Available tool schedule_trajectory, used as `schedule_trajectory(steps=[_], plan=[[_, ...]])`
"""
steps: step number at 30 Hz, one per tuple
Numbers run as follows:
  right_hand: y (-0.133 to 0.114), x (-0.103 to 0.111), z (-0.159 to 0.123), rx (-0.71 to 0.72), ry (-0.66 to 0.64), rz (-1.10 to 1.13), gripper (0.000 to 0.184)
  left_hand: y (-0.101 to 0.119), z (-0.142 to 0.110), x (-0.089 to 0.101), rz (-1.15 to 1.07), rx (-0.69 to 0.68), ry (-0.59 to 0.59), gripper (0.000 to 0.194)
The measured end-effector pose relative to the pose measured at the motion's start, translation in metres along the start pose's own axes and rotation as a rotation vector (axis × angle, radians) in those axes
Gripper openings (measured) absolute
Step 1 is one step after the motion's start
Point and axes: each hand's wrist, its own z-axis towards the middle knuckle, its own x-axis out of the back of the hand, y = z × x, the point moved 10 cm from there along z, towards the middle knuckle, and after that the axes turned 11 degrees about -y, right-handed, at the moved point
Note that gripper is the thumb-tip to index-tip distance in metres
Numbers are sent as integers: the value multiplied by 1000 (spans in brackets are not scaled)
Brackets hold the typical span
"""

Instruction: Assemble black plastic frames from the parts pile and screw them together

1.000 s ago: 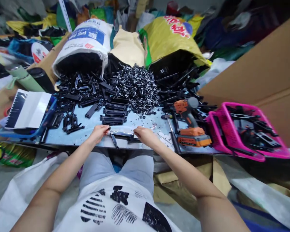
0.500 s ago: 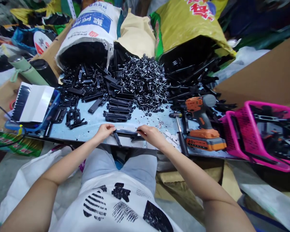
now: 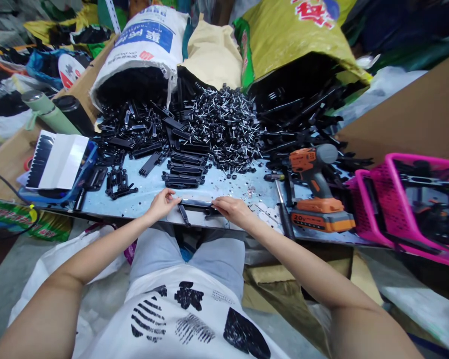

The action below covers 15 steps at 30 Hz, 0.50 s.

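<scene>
A long black plastic part (image 3: pixel 196 203) with a shiny upper face lies level between my hands, low over the table's near edge. My left hand (image 3: pixel 161 205) is closed at its left end, thumb and forefinger pinched together. At the other end, my right hand (image 3: pixel 232 209) pinches it. A short black arm (image 3: pixel 184 216) slants down from the part near my left fingers. Just beyond sits a stack of similar black parts (image 3: pixel 183 172). Behind that rises a heap of small black-headed pieces with metal pins (image 3: pixel 228 124).
An orange cordless drill (image 3: pixel 314 187) stands to the right, with a hammer (image 3: pixel 283 209) beside it. Farther right are pink baskets (image 3: pixel 392 199). A blue tray (image 3: pixel 92 154) is at left. Open sacks, including a white sack (image 3: pixel 149 45) and a yellow sack (image 3: pixel 284 37), line the back.
The view has shifted slightly, moving the surroundings a little to the right in the picture. Both hands keep nearly the same place and pose around the black part.
</scene>
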Motion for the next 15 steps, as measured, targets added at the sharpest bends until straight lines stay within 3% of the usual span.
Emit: schedule_trajectory(steps=[2, 4, 6, 8, 11, 13, 15], plan=[[7, -6, -9, 41, 71, 40, 35, 36, -10, -10, 324, -240, 20, 40], [11, -18, -16, 105, 98, 35, 44, 68, -19, -41, 595, -485, -77, 43], [16, -28, -21, 120, 142, -8, 47, 85, -24, -74, 778, -642, -207, 51], [22, -33, -22, 86, 198, -65, 45, 91, -22, -95, 885, -684, -290, 64], [22, -36, -19, 124, 190, -139, 44, 90, -19, -106, 947, -685, -345, 83], [20, -35, -17, 190, 129, -200, 46, 90, -25, -108, 997, -744, -369, 81], [25, -30, -16, 162, 96, -281, 51, 88, -27, -106, 1064, -794, -359, 73]])
